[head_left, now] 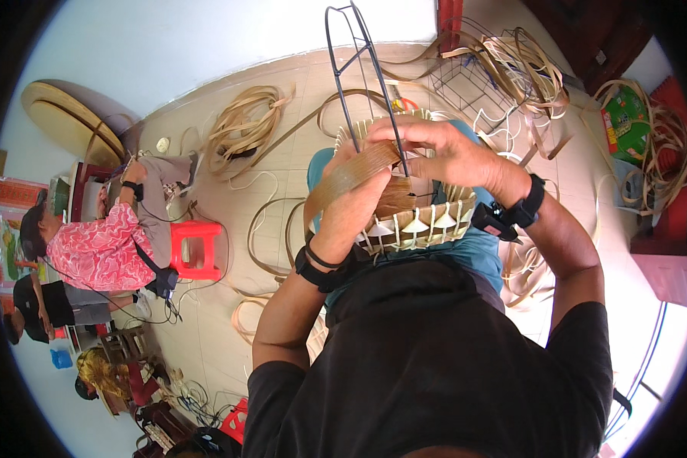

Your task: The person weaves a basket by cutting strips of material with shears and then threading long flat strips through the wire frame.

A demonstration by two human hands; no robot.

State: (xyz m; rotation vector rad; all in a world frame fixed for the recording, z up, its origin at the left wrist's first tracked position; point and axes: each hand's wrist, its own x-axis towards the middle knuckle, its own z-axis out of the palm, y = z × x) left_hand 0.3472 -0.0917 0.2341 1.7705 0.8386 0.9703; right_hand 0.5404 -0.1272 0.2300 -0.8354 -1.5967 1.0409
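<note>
A woven basket (417, 238) with pale strips along its sides rests on my lap. Out of it rises a black metal frame (338, 72), a tall narrow loop with crossbars. My left hand (349, 214) is closed on a flat brown weaving strip (353, 177), which runs over its back toward the frame. Bent around the frame's rod, the fingers of my right hand (462, 156) grip the strip near its far end. Their tips are partly hidden. More brown strip material (394, 197) shows inside the basket, below my hands.
Coiled strips (246, 118) lie on the tiled floor, with loose loops around my legs. Beyond the basket stands a wire frame (466, 84) beside tangled strips. At left, a person in a pink patterned shirt (103, 252) sits near a red stool (197, 248); other people are behind.
</note>
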